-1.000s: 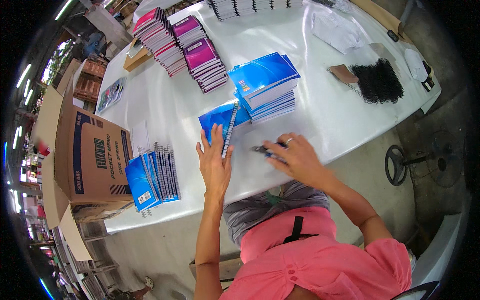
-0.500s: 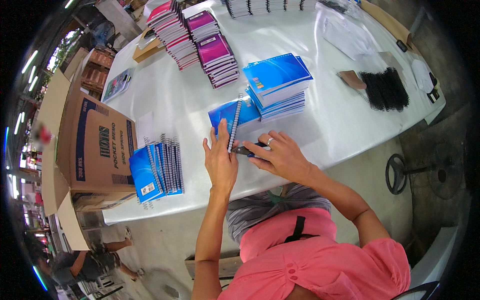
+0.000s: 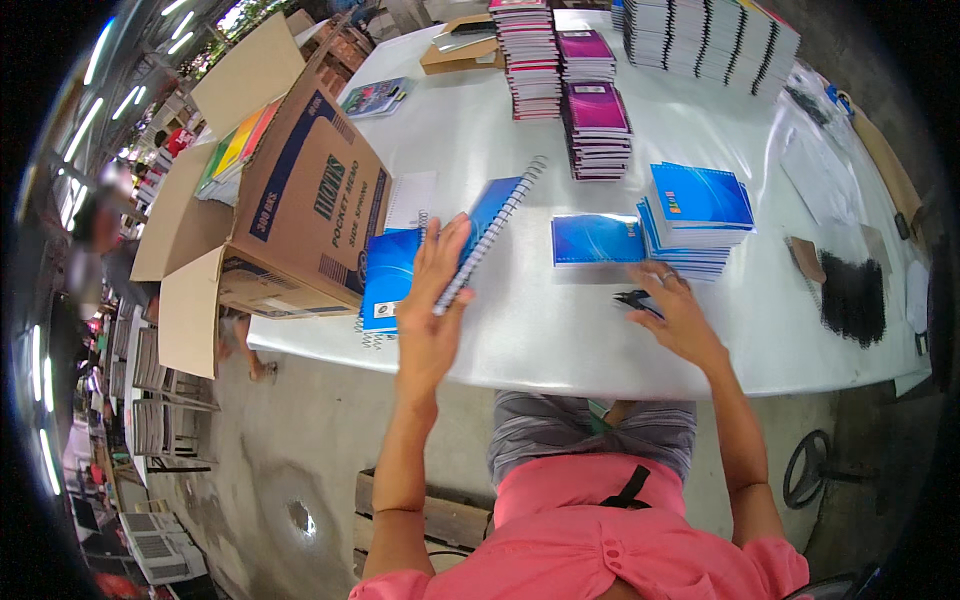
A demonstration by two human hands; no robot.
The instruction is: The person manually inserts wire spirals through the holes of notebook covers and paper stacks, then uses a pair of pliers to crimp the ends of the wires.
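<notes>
My left hand (image 3: 435, 265) grips a blue spiral notebook (image 3: 492, 225), its white coil edge tilted up and to the right. It is over the bound blue notebooks (image 3: 390, 270) beside the carton. In my right hand (image 3: 675, 310) is a dark pair of pliers (image 3: 632, 298), with the tips poking out to the left. The right fingertips reach the near edge of a flat blue notebook (image 3: 597, 240). Against that one stands a pile of blue notebooks (image 3: 702, 200) with punched edges and no coils visible on them.
An open brown carton (image 3: 300, 200) stands at the left. Pink and purple notebook stacks (image 3: 598, 120) and thick black-bound books (image 3: 700, 45) are at the back. A heap of black coils (image 3: 853, 300) lies at the right, near a plastic bag (image 3: 820, 175).
My left hand has carried the spiral notebook leftward, over the bound ones. My right hand, with the pliers, has left its coil end and moved to the unbound blue notebooks. The view has shifted left.
</notes>
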